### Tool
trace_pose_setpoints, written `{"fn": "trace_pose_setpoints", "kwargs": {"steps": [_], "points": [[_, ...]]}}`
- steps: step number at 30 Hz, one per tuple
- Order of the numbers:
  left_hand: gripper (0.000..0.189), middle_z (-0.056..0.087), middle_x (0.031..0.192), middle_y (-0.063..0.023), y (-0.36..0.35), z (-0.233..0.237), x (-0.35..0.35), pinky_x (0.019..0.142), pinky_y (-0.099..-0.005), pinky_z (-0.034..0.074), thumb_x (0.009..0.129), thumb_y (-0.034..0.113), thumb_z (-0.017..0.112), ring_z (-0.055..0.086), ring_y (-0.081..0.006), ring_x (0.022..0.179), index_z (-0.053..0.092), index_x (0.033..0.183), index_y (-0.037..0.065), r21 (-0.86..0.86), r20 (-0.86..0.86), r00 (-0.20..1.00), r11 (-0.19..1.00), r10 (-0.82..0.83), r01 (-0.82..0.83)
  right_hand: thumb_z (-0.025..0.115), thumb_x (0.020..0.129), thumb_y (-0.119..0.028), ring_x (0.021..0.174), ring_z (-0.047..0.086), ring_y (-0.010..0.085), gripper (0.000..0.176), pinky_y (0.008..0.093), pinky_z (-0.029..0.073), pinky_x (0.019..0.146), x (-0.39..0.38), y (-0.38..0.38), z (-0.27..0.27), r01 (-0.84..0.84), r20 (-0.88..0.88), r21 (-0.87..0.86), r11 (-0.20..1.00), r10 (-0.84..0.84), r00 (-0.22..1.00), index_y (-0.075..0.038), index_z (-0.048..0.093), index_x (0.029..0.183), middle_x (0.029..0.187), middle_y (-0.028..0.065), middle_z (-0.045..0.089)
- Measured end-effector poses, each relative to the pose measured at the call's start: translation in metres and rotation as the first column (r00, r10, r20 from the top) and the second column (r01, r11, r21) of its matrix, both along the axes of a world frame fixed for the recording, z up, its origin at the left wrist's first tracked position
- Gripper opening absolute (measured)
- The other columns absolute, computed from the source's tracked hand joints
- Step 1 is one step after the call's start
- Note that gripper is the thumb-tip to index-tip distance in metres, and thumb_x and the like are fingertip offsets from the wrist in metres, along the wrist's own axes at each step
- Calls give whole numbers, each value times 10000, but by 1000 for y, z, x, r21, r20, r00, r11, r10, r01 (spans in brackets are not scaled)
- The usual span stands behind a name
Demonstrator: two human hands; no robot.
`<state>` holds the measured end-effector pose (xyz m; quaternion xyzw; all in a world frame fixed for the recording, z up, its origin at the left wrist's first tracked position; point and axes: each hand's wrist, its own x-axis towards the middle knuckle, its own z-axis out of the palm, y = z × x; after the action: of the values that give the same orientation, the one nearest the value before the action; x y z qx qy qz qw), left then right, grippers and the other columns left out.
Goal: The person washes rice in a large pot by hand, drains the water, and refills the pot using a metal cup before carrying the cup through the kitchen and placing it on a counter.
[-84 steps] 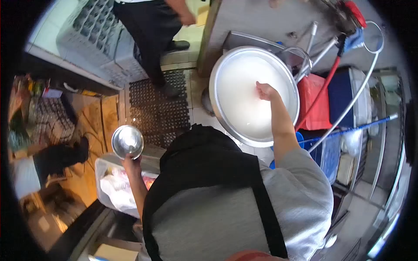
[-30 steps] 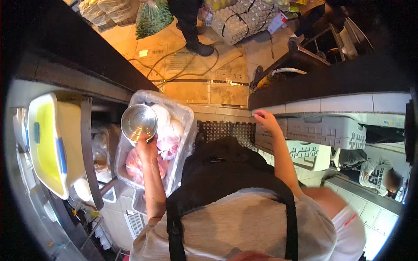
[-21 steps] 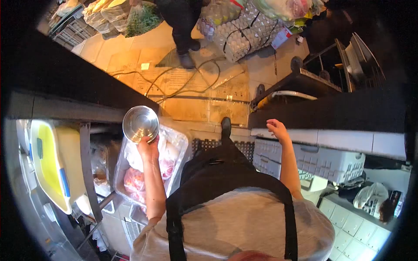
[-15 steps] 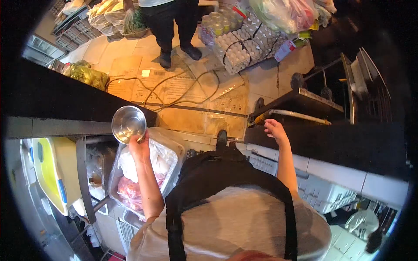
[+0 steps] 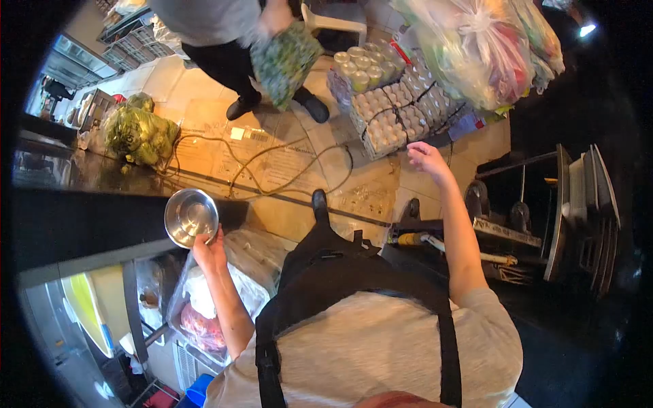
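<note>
A shiny metal bowl (image 5: 183, 212) tilts out to my left, its inside facing up. My left hand (image 5: 210, 250) is closed on the bowl's near rim, with the thumb toward the inside. Below that forearm stands a tub lined with clear plastic (image 5: 255, 255), holding white and reddish bagged contents. My right hand (image 5: 428, 159) reaches forward on the other side with loosely bent fingers and nothing visible in it. In view it overlaps the near edge of the stacked egg trays (image 5: 401, 119); contact is not apparent.
Ahead, another person (image 5: 218, 27) holds a bag of greens (image 5: 286, 61). A cable (image 5: 258, 180) loops across cardboard (image 5: 204, 160) on the floor. A bag of green vegetables (image 5: 139, 132) lies left. A wheeled trolley (image 5: 507, 231) stands right, and filled plastic bags (image 5: 476, 47) sit beyond the eggs.
I have moved forward and the view has shifted. The other person now shows a bag of greens in hand. My right arm reaches further forward; the bowl stays in my left hand.
</note>
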<state>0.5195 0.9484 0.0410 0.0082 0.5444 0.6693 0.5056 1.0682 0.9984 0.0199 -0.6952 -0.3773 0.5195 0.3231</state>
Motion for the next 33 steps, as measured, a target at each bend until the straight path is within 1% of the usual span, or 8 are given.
{"fn": "trace_pose_setpoints", "kwargs": {"steps": [6,11,17,18,22,27,31,33], "points": [[437,499,1036,-179,91,18,-4,754,-383,474,661,-24,416,525,-328,887,413,1097,-19,75,121,987,991,102,-112,543,792,-269,659,524,97,222,253,399,514,25,65,-29,-53,144,-218,974,86,986,-116,535,954,775,-9,548],[406,516,1006,-161,137,23,-7,739,-360,478,676,-4,451,543,-299,846,426,1081,-7,114,-83,988,986,133,-123,553,774,-225,611,486,109,158,274,374,463,58,56,-92,37,149,-467,884,38,988,-80,538,836,706,19,511],[370,548,938,-137,193,35,10,694,-332,473,677,30,497,560,-262,777,449,1043,11,101,25,987,982,160,-162,527,758,-119,401,440,145,74,270,341,354,90,56,-153,-69,158,-687,724,241,957,-52,559,761,552,34,484],[355,567,889,-121,200,23,5,624,-314,458,679,67,509,570,-254,733,459,1027,21,95,23,992,987,126,-128,532,756,-123,395,439,148,74,271,349,355,109,54,-187,-271,112,-643,716,438,892,-55,559,761,572,39,497],[343,556,872,-96,265,35,29,536,-300,440,688,102,514,559,-232,683,445,1019,41,23,32,973,973,229,-229,542,759,-137,408,459,147,82,277,379,364,64,171,-162,-189,86,-676,712,330,940,-56,549,748,622,50,523],[299,568,793,-85,364,41,48,544,-297,424,705,167,552,556,-228,644,477,967,41,7,-2,941,941,338,-338,546,741,-136,463,473,138,112,277,379,394,45,349,-181,-537,-4,-416,734,589,808,-38,560,686,551,30,483],[339,544,867,-82,406,57,31,529,-305,425,686,162,589,545,-214,661,449,984,82,-23,-42,946,946,322,-323,547,743,-154,518,513,138,134,257,421,460,3,496,-118,-346,-76,-403,847,346,935,-25,562,777,626,40,525],[383,528,906,-65,417,65,24,543,-313,422,673,163,602,533,-195,731,433,1012,110,-38,-141,915,922,377,-386,537,750,-176,532,523,144,155,259,427,460,9,572,-134,-432,11,-374,821,469,883,-44,550,829,664,51,540]]}}
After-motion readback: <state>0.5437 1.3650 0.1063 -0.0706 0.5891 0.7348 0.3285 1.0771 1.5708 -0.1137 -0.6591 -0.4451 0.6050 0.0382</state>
